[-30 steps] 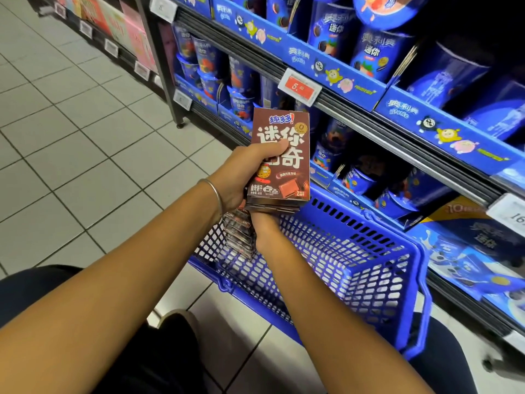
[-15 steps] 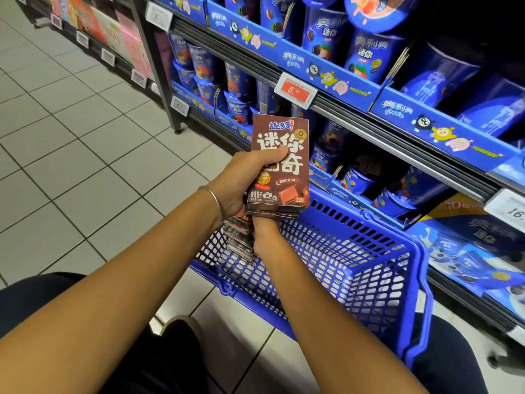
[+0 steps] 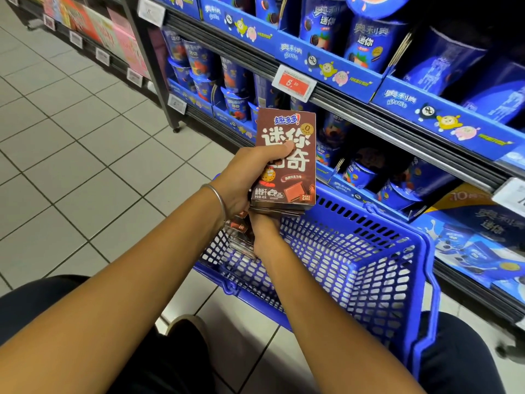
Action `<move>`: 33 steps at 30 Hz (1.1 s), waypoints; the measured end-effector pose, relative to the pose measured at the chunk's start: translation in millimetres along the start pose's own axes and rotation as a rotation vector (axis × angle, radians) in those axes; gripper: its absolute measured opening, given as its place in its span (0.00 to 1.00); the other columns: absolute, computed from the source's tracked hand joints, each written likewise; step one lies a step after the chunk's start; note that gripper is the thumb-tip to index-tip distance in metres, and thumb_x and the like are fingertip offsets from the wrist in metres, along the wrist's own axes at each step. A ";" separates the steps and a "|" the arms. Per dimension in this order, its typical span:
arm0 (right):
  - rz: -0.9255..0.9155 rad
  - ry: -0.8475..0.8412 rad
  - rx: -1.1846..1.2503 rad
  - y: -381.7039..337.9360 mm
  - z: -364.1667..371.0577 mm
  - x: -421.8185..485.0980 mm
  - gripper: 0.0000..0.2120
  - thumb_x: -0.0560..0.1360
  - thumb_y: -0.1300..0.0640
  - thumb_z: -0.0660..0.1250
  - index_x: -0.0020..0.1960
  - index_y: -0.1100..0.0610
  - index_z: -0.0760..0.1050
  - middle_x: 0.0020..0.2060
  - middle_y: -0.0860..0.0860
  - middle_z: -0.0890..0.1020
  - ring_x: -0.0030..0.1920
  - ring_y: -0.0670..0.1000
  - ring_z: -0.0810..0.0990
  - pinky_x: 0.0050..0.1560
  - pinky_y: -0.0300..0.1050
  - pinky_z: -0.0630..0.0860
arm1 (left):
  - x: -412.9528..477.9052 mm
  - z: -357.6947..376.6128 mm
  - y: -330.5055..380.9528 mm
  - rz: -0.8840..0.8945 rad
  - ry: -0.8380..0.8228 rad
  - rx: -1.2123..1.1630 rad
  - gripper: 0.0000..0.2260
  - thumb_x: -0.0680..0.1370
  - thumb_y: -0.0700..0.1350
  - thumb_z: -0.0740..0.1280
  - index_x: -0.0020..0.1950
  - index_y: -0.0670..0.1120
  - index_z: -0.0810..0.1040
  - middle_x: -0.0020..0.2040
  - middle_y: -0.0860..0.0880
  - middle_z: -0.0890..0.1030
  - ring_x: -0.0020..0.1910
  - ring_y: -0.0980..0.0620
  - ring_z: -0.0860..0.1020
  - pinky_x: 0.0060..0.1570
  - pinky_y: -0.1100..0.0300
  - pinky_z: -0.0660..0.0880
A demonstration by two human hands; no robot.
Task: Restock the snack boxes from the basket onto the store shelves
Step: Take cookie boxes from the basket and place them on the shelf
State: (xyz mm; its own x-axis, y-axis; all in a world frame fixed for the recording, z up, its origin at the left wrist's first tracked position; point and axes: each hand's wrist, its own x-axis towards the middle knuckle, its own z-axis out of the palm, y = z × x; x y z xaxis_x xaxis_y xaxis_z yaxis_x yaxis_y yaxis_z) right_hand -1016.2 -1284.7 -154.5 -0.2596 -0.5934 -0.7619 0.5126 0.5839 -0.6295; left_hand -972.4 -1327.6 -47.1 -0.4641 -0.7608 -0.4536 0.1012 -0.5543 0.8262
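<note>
My left hand [image 3: 247,177] grips a small stack of brown snack boxes [image 3: 292,137], thumb across the top box's face, held above the blue mesh basket [image 3: 369,268]. My right hand [image 3: 265,231] reaches under the stack, and its fingers are hidden behind the boxes. More brown boxes [image 3: 238,226] stand stacked at the basket's left end, next to my right wrist. The store shelves [image 3: 397,132] run along the right, filled with blue cookie tubs.
A red price tag [image 3: 294,83] hangs on the shelf rail just above the held boxes. The basket sits on the tiled floor [image 3: 85,155] against the bottom shelf. Pink and red packages [image 3: 113,32] fill the far shelf unit at upper left. My knees frame the bottom.
The stack in my left hand has stayed almost still above the basket. The view has shifted slightly. My right hand remains beneath the stack.
</note>
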 end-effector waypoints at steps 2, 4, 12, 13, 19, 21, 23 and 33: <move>-0.034 -0.014 0.044 0.4 -6.1 -0.5 0.07 0.77 0.56 0.71 0.43 0.59 0.77 0.35 0.53 0.85 0.32 0.53 0.83 0.32 0.44 0.80 | 1.4 0.9 2.8 -0.004 -0.013 -0.001 0.17 0.80 0.47 0.73 0.65 0.39 0.82 0.58 0.39 0.87 0.48 0.44 0.86 0.51 0.50 0.84; -0.119 -0.024 0.136 0.0 -22.5 -4.9 0.11 0.75 0.53 0.73 0.54 0.57 0.80 0.41 0.52 0.87 0.39 0.53 0.87 0.33 0.49 0.83 | 3.4 0.6 7.0 -0.003 -0.029 -0.012 0.18 0.80 0.46 0.73 0.67 0.39 0.81 0.58 0.39 0.86 0.47 0.44 0.86 0.52 0.50 0.83; -0.262 -0.023 0.385 -26.1 -140.3 -30.1 0.07 0.74 0.58 0.68 0.41 0.51 0.85 0.41 0.51 0.86 0.44 0.55 0.85 0.50 0.52 0.80 | 27.1 -8.6 17.1 0.085 0.066 0.192 0.17 0.78 0.45 0.75 0.63 0.38 0.82 0.52 0.40 0.88 0.43 0.45 0.88 0.44 0.53 0.84; -0.277 -0.044 0.415 -31.7 -146.9 -35.7 0.09 0.73 0.58 0.68 0.38 0.50 0.86 0.40 0.49 0.86 0.42 0.54 0.85 0.50 0.51 0.80 | 31.7 -7.9 14.7 0.096 0.095 0.220 0.19 0.77 0.44 0.76 0.65 0.37 0.81 0.52 0.40 0.88 0.43 0.45 0.88 0.42 0.54 0.84; -0.394 -0.167 0.506 -60.2 -156.7 -58.4 0.15 0.64 0.58 0.72 0.51 0.57 0.80 0.49 0.56 0.82 0.54 0.61 0.79 0.59 0.62 0.74 | 47.6 -6.8 -1.4 0.098 0.211 0.425 0.39 0.66 0.52 0.82 0.72 0.39 0.71 0.60 0.41 0.85 0.51 0.41 0.87 0.51 0.46 0.85; -0.420 -0.261 0.524 -66.5 -155.6 -60.6 0.14 0.67 0.57 0.69 0.52 0.57 0.82 0.50 0.56 0.84 0.53 0.60 0.82 0.55 0.59 0.78 | 49.7 -2.2 -5.4 0.117 0.250 0.532 0.42 0.64 0.55 0.81 0.72 0.43 0.68 0.62 0.43 0.83 0.53 0.40 0.86 0.53 0.42 0.84; -0.449 -0.327 0.533 -71.2 -150.4 -62.9 0.14 0.70 0.57 0.67 0.54 0.57 0.84 0.51 0.56 0.85 0.53 0.59 0.83 0.56 0.59 0.78 | 54.6 4.2 -9.8 0.119 0.255 0.567 0.42 0.63 0.57 0.80 0.71 0.45 0.67 0.62 0.44 0.82 0.55 0.42 0.85 0.51 0.46 0.84; -0.416 -0.321 0.383 -85.2 -142.7 -64.4 0.17 0.73 0.55 0.67 0.60 0.59 0.82 0.58 0.61 0.83 0.61 0.63 0.81 0.64 0.67 0.75 | 60.7 21.6 -22.5 0.042 0.120 0.450 0.51 0.63 0.82 0.64 0.69 0.43 0.78 0.57 0.45 0.87 0.55 0.45 0.86 0.61 0.44 0.82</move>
State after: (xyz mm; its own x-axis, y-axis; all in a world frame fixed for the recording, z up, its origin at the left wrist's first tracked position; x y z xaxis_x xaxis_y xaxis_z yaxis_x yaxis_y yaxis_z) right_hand -1160.0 -1217.1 -73.6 -0.2725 -0.8982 -0.3449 0.6929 0.0655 -0.7180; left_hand -1021.9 -1354.0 -86.0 -0.3602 -0.8277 -0.4303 -0.2866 -0.3408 0.8954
